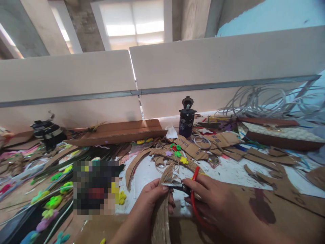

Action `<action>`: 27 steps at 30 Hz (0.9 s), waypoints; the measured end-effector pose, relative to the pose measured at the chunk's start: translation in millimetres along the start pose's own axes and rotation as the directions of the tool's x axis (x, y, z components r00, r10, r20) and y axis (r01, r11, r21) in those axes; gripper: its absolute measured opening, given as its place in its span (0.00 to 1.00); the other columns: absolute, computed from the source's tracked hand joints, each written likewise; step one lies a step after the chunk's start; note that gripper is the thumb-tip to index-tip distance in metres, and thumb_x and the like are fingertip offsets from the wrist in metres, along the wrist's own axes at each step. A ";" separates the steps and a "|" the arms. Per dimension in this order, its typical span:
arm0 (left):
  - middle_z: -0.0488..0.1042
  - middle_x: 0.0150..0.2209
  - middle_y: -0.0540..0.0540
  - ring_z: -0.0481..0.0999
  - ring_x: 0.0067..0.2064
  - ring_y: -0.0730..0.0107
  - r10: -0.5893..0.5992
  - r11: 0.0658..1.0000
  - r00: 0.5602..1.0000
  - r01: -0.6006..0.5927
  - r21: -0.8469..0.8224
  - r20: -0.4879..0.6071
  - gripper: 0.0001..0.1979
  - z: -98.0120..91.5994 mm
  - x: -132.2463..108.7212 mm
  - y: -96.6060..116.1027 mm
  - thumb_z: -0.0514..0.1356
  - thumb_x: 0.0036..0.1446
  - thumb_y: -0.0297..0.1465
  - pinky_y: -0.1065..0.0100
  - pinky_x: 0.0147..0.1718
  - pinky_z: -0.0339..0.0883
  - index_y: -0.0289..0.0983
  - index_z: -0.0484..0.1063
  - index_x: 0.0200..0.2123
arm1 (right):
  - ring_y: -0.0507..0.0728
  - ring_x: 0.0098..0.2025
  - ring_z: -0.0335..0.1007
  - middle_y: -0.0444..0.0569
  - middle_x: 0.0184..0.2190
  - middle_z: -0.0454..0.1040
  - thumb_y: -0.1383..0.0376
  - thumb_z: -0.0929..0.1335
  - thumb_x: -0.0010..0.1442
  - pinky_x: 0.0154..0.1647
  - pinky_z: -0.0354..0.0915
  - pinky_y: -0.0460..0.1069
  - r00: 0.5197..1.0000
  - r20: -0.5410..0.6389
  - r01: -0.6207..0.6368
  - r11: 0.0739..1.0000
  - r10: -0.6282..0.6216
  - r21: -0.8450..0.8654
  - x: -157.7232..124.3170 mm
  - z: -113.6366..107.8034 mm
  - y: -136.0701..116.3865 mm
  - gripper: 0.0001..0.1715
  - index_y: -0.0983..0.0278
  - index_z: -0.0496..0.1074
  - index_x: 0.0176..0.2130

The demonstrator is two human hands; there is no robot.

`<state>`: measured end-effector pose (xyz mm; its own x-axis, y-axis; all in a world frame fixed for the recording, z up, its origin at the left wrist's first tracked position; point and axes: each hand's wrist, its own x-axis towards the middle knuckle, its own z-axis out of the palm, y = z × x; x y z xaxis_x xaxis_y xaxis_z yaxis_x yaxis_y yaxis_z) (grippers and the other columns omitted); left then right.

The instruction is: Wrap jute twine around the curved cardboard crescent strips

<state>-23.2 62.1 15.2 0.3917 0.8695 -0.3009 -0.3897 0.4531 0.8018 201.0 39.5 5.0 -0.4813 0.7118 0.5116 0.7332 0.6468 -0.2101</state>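
Observation:
My left hand [149, 200] is closed round a curved strip wrapped in brown twine [161, 218], its thumb pressed on the strip near its upper part. Red-handled scissors [195, 196] are in my right hand [215, 200], its fingers round the handles. The blades point left and lie across the strip, beside my left thumb. Whether twine is between the blades I cannot tell. Beyond my hands lies a cardboard arch [138, 162], partly wrapped in twine, with green, purple and yellow fuzzy flowers [184, 160] on its right part.
A dark bottle [186, 122] with its lid up stands behind the arch. Cardboard scraps [220, 140], a long cardboard tray [122, 132] and a patterned bag [279, 134] lie along the back. More fuzzy flowers [53, 202] and a pixelated area are at left; coiled tubing [264, 101] is at right.

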 end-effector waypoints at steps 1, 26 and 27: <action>0.77 0.20 0.46 0.74 0.19 0.72 0.000 1.000 1.000 0.000 -0.002 0.001 0.08 -0.3 0.2 -0.5 0.69 0.50 0.31 0.77 0.19 0.61 0.33 0.75 0.30 | 0.58 0.35 0.71 0.52 0.37 0.73 0.74 0.64 0.59 0.34 0.68 0.49 1.000 -0.007 0.007 1.000 -0.007 -0.011 -0.2 0.4 0.2 0.26 0.60 0.68 0.56; 0.77 0.24 0.45 0.74 0.21 0.72 -0.063 0.995 0.998 0.065 0.080 -0.027 0.09 -3.2 2.3 1.3 0.67 0.51 0.31 0.74 0.23 0.68 0.34 0.74 0.35 | 0.67 0.52 0.76 0.53 0.55 0.76 0.64 0.63 0.65 0.49 0.73 0.60 0.914 0.171 -0.374 0.928 0.367 0.008 -9.7 -36.9 85.8 0.25 0.58 0.68 0.60; 0.77 0.24 0.45 0.74 0.21 0.72 -0.069 0.993 0.997 0.071 0.090 -0.020 0.09 -3.6 2.2 1.6 0.67 0.51 0.31 0.74 0.23 0.67 0.34 0.74 0.36 | 0.68 0.52 0.76 0.53 0.55 0.76 0.64 0.63 0.63 0.49 0.73 0.61 0.910 0.159 -0.378 0.923 0.384 -0.066 -11.9 -39.4 99.3 0.25 0.58 0.68 0.59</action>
<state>-26.0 65.4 13.9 0.4014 0.8397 -0.3658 -0.2843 0.4939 0.8218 298.4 84.4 10.8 -0.2327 0.9392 0.2525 0.8906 0.3101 -0.3326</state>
